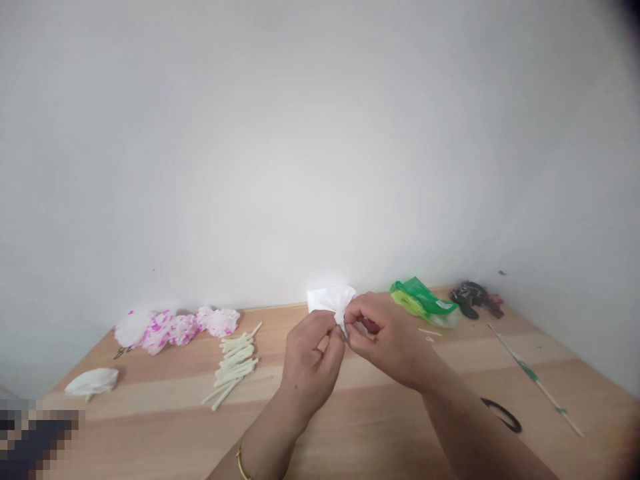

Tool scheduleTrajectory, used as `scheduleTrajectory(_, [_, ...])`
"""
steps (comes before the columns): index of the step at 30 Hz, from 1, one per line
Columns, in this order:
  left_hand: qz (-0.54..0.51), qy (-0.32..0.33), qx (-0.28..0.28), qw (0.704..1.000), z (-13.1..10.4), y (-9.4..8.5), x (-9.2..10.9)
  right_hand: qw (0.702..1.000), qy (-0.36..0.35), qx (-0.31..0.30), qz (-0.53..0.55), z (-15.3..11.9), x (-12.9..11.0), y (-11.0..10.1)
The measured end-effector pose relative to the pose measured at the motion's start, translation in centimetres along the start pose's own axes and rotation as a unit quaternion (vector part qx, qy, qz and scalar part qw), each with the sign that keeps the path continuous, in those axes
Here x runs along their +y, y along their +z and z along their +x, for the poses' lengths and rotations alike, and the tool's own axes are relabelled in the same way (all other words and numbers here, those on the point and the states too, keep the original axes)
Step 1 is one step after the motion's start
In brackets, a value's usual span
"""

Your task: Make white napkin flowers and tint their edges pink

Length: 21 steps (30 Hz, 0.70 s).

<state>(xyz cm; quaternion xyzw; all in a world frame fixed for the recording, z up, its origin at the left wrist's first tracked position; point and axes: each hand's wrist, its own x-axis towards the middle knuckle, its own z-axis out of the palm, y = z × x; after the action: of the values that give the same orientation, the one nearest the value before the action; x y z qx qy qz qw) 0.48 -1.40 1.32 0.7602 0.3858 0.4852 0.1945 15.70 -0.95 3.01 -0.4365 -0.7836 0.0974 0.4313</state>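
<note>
Both of my hands meet above the middle of the wooden table [380, 427]. My left hand [311, 363] and my right hand [383, 337] pinch a piece of white tissue paper [334, 299] between their fingertips, its loose part fanning up and to the left. A gold bangle [243, 461] sits on my left wrist.
Pink-and-white tissue flowers [173, 327] lie at the back left, with a white one [93, 381] nearer the left edge. A pile of pale green sticks [234, 363] lies left of my hands. A green packet [425, 303], dark tool [473, 297], thin stick [535, 377] and black loop [503, 415] lie right.
</note>
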Motion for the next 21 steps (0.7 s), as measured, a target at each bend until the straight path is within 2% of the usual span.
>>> scheduleTrajectory(12, [-0.023,-0.053,-0.013,0.998,0.09,-0.20,0.04,0.997,0.041,-0.020,0.059,-0.21,0.28,-0.01])
scheduleTrajectory(21, [-0.016,0.017,-0.003,1.000,-0.17,-0.14,-0.37,1.000,0.011,-0.004,0.025,-0.09,0.00,-0.09])
